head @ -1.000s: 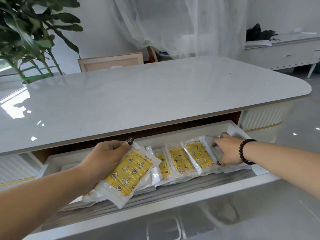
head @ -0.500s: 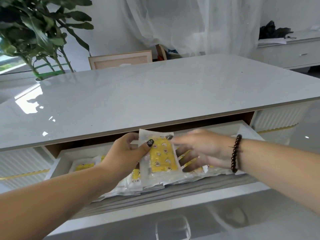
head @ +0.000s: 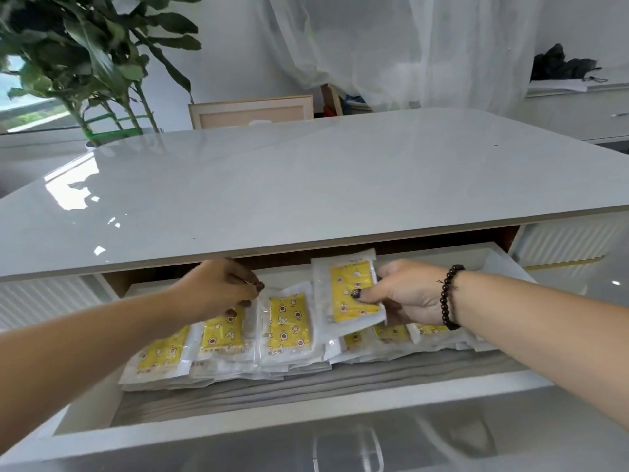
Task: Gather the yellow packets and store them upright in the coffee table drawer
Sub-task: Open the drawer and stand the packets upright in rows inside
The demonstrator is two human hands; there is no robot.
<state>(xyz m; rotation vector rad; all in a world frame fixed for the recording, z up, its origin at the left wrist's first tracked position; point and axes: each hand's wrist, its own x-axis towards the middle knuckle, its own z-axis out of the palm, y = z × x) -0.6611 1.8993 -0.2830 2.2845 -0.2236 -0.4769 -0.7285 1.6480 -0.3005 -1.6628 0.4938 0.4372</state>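
The coffee table drawer [head: 306, 419] is pulled out under the grey tabletop. Several yellow packets in clear wrappers lean in a row against its back; one stands at the middle [head: 289, 327]. My right hand [head: 405, 294] grips one yellow packet [head: 352, 287] by its right edge, thumb on its front, holding it upright above the row's right part. My left hand [head: 224, 289] reaches into the drawer's left half, its curled fingertips on the top edge of a leaning packet [head: 224, 332]. Whether they pinch it is unclear.
The glossy tabletop [head: 306, 185] overhangs the drawer's back. A grey cloth [head: 272, 390] lines the drawer's front part. A potted plant [head: 85, 63] stands at the far left, a framed board [head: 250, 110] behind the table, a white sideboard [head: 578, 110] at the right.
The packet passed from my left hand to my right, which now holds it upright to the right. My left hand moved left and down onto the leaning packets.
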